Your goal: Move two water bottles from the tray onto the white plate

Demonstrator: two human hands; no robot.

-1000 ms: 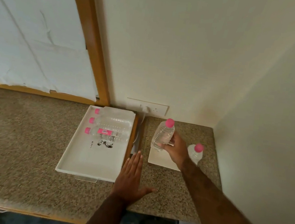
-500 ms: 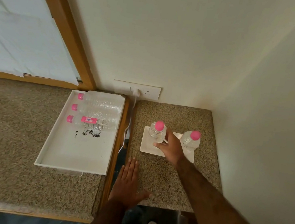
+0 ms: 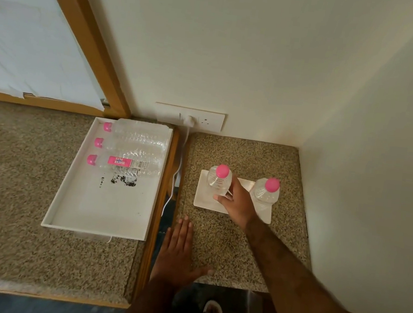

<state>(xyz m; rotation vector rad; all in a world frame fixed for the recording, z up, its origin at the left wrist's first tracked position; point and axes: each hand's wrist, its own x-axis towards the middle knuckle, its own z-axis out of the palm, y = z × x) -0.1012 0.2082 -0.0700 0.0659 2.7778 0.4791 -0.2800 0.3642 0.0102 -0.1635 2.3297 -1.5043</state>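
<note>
A person's right hand (image 3: 237, 202) is wrapping its fingers around the lower body of a clear water bottle (image 3: 219, 181) with a pink cap, which is standing upright on the left part of a white plate (image 3: 204, 200). The thumb is pressing the near side of the bottle, while the other fingers are curling behind it, so the bottle's base is hidden and it is hard to tell how firmly it is sitting on the plate. A second bottle (image 3: 265, 192) with a pink cap is standing upright on the right part of the same plate, just beside the hand but not touching it as far as can be seen. The plate is lying on a speckled stone counter (image 3: 231, 241) in the corner of the room.

The left hand (image 3: 179, 253) is resting flat and spread, holding nothing, on the near left edge of that counter.

To the left, across a narrow gap where a white cable (image 3: 176, 178) is hanging from a wall socket (image 3: 199, 118), a white tray (image 3: 96, 210) is sitting on another counter. Three more bottles (image 3: 128, 151) are lying on their sides at its far end, caps pointing left. Dark specks (image 3: 123, 180) are marking the tray just in front of them. The forearms are running out of the picture at the bottom.
</note>
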